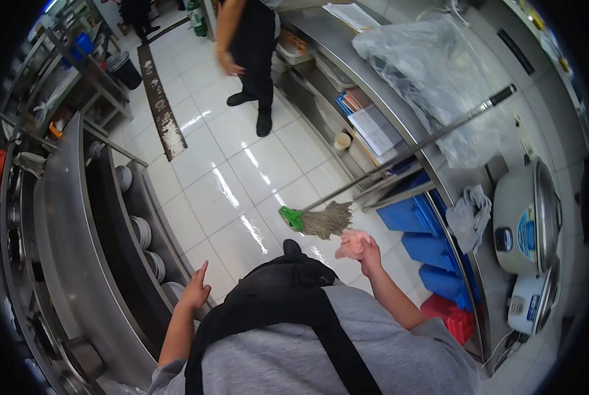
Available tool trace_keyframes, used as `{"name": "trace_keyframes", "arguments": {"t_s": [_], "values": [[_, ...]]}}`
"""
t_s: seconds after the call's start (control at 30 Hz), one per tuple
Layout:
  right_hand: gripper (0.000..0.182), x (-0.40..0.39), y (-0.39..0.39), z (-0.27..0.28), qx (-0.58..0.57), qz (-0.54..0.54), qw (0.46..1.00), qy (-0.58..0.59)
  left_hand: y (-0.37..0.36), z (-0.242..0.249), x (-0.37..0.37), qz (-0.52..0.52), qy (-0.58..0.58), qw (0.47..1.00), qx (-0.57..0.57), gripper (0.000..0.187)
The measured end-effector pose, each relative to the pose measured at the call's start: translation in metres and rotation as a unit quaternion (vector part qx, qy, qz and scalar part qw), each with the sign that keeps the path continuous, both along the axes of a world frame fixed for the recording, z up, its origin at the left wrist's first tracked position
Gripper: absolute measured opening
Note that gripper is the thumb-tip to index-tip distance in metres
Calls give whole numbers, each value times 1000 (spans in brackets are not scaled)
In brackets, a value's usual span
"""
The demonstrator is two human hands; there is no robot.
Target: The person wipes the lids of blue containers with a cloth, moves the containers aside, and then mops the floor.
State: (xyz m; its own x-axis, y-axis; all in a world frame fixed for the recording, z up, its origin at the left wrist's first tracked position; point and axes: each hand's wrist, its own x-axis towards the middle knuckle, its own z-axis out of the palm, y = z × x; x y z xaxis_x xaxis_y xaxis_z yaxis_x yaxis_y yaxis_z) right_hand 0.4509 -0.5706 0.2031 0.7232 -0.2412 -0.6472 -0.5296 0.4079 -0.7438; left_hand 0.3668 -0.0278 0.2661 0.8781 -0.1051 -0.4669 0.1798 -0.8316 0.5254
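Observation:
A crumpled pink cloth is pinched in my right hand, held out over the floor. Just beyond it stands a mop with a green clamp and grey-brown strands; its long handle leans up against the steel counter on the right. My left hand hangs in the air beside the left steel counter, fingers stretched out and nothing in it. Nearest to that hand are stacked white plates on the counter's lower shelf.
Another person in dark trousers stands ahead. On the right counter are plastic sheeting, a grey rag and rice cookers. Blue bins and a red bin sit below. A drain strip crosses the tiles.

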Motion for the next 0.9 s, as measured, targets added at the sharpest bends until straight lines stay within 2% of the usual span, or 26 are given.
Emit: {"name": "trace_keyframes", "arguments": {"t_s": [0.03,0.07,0.1,0.17,0.2,0.23,0.3,0.33,0.4,0.47,0.5,0.53,0.57,0.6,0.63,0.67,0.7,0.73,0.77,0.8,0.83,0.87,0.9], "values": [[27,25,7,4,7,-13,1000,-6,0,9,10,60,0,998,-4,59],[27,53,14,6,14,-27,999,-17,14,1,11,70,13,997,-16,71],[27,83,19,5,20,-21,999,-26,26,-7,12,76,3,997,-12,71],[24,130,22,-6,-48,18,998,-24,51,-20,0,209,26,976,-59,69],[25,155,22,-18,-55,10,998,-39,65,-29,-8,235,12,971,-52,68],[25,180,24,-20,-55,11,998,-42,80,-40,-19,259,-1,965,-46,67],[27,237,28,-21,3,-29,998,-54,102,-73,-53,372,75,925,11,65],[28,269,28,-28,75,-43,991,-99,104,-70,-51,365,177,908,99,63],[22,334,36,14,152,8,975,-163,131,-98,-54,320,247,907,118,61],[24,401,43,61,298,57,901,-309,160,-112,-40,279,286,910,106,59],[23,440,46,90,216,45,903,-368,177,-115,-24,263,298,912,97,58],[25,474,53,129,190,26,894,-404,198,-117,-4,253,305,914,88,58],[27,500,63,168,131,-75,918,-367,222,-120,21,249,302,917,71,57],[36,531,49,184,116,-61,926,-354,244,-126,51,244,298,922,49,56],[56,545,50,212,55,-56,947,-312,266,-127,87,247,285,926,8,56],[77,564,38,219,38,-146,960,-237,292,-129,135,269,260,924,-78,55],[83,562,31,228,-53,-177,954,-236,314,-129,180,297,229,912,-168,55],[89,553,24,244,-145,-206,940,-230,299,-80,225,234,116,961,87,54],[90,533,19,268,-268,-200,903,-269,300,-66,274,235,-25,969,71,52],[93,528,-49,253,-602,-250,708,-271,304,-47,322,262,10,964,35,52],[96,502,-68,281,-750,-322,536,-216,299,-40,358,262,-113,956,-65,50],[98,468,-106,307,-831,-368,383,-166,295,-30,390,275,-90,951,-111,50],[107,436,-140,317,-838,-435,318,-88,289,-18,417,286,-61,944,-151,51]]}}
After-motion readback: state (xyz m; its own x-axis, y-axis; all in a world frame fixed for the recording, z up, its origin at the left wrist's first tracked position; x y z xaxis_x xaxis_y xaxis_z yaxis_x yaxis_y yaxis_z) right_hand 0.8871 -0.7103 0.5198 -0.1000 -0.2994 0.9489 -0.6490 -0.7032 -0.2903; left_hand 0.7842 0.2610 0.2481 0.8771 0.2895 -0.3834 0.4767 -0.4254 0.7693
